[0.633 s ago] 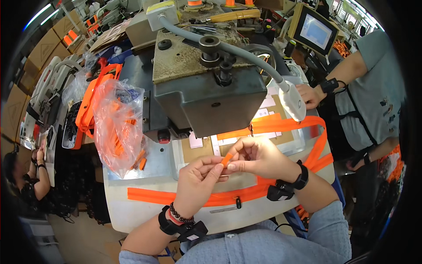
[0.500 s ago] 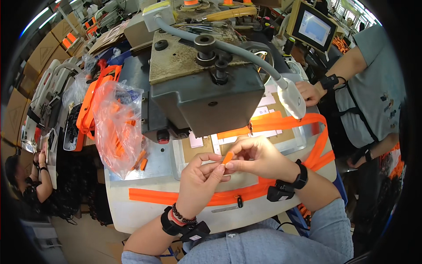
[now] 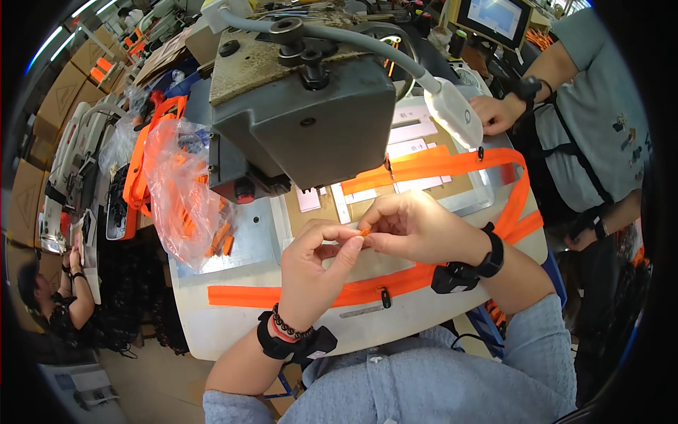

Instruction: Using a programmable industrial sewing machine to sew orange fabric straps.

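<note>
Small orange piece point(image 3: 364, 232) – raised between my two hands, over the middle of the desk point(image 3: 212, 332). Left grip point(image 3: 311, 265): thumb and forefinger pinched on it. Right grip point(image 3: 424, 230): clenched on it from the other side; my fingers hide most of it, so cannot tell if it is folded.

Progress, as I judge it: piece in hand, being worked, joined to nothing visible. Orange zipper strip point(image 3: 244, 296) lies untouched by my fingertips along the near edge, black slider point(image 3: 385, 297) on it. More orange strip point(image 3: 519, 205) loops near the right edge and runs back over the brown board point(image 3: 459, 189), beside the machine head point(image 3: 304, 134).

Toward the left edge: clear plastic bag point(image 3: 180, 191), orange pieces inside; loose orange pieces point(image 3: 228, 245) beside it – unused, I think. Past the right edge: co-worker's hand point(image 3: 494, 114).
</note>
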Demonstrator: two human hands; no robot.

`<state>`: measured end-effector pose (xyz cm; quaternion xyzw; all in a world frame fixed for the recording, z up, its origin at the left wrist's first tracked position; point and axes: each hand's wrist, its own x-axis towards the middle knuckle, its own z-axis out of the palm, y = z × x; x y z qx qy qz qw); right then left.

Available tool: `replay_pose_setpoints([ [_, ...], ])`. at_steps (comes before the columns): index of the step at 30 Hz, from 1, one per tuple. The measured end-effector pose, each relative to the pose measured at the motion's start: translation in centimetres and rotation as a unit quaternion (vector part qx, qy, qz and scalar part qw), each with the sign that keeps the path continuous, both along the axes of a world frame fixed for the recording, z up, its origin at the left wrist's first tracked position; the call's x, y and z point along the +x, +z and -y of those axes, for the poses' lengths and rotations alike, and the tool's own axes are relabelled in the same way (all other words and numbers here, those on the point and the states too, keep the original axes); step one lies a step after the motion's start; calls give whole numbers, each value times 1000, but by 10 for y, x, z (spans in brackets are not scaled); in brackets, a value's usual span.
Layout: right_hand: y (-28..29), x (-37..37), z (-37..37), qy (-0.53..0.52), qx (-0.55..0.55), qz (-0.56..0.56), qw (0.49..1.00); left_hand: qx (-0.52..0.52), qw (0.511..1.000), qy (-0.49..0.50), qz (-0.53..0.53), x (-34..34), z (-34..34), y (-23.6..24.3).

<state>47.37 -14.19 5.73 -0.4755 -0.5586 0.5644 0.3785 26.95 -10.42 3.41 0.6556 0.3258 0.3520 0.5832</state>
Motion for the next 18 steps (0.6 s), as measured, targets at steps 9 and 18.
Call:
replay_pose_setpoints([
  [9,-3,0,-2,-30,48,21,998,-40,999,5,16,2,3,-1],
  [18,2,-1,-4,-56,68,-25,996,-65,996,34,53,2,1,-3],
])
